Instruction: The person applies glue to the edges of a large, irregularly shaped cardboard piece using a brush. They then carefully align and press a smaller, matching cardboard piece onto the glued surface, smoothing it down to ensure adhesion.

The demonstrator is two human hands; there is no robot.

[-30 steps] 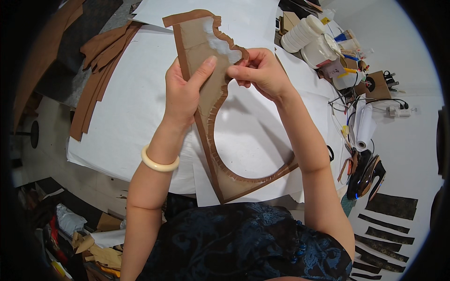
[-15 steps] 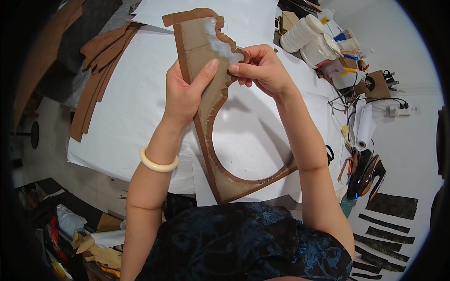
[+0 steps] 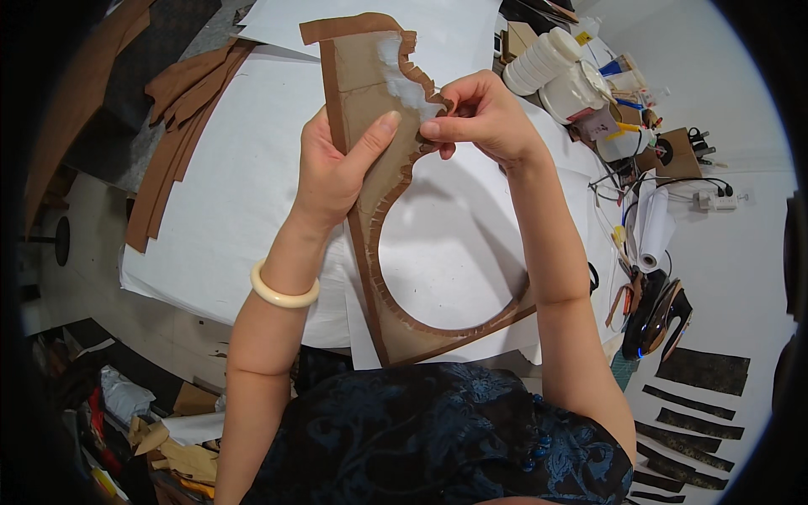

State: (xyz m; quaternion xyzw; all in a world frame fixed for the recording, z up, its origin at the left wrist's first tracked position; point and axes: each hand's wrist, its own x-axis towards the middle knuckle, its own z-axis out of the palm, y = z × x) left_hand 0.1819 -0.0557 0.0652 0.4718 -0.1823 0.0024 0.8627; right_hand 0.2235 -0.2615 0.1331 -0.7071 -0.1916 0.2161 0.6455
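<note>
Both hands hold a flat brown leather panel [image 3: 360,101] with a grey-tan backing and a large curved cutout. Its curved edge carries a notched leather margin, folded over along the lower curve and still ragged near the top. White glue [image 3: 406,80] is smeared beside that upper edge. My left hand [image 3: 341,164] grips the panel's straight left side, thumb flat on the backing. My right hand [image 3: 484,122] pinches the notched margin between thumb and fingers; the fingertips behind it are partly hidden. The panel's lower corner reaches the front of the table.
White paper covers the table [image 3: 210,185]. Brown leather pieces [image 3: 181,126] lie at its left edge. White tubs [image 3: 543,61], tools and cables crowd the right side, with a paper roll [image 3: 652,227] and an iron [image 3: 661,316] nearer me. Dark strips [image 3: 690,429] hang on the right wall.
The panel's upper part has shifted slightly right, with both hands moving along. My right hand keeps its pinch on the notched edge.
</note>
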